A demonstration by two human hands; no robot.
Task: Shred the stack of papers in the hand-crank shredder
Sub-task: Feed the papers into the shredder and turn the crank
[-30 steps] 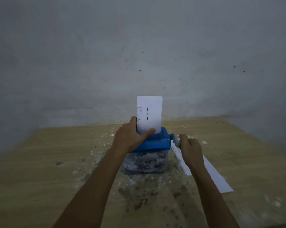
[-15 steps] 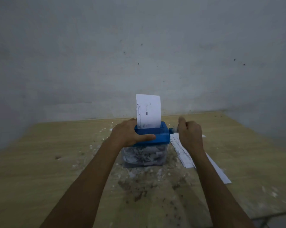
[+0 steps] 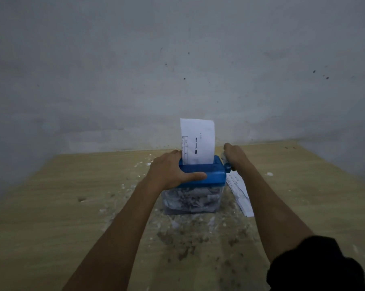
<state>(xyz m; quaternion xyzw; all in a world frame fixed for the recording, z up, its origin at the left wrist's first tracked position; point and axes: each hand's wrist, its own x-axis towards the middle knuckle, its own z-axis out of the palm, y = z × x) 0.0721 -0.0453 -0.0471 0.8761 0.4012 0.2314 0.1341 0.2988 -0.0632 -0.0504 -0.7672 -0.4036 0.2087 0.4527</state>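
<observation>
- Head view, left hand (image 3: 170,172): forearm stretched forward, fingers wrapped over the shredder's (image 3: 202,181) blue top, thumb lying along its near edge.
- Right hand (image 3: 234,156): fist closed round the crank (image 3: 225,159) at the shredder's right side.
- Paper (image 3: 197,141): upright in the slot.
- Loose sheets (image 3: 240,193): flat on the table (image 3: 51,206), just right of the shredder.
</observation>
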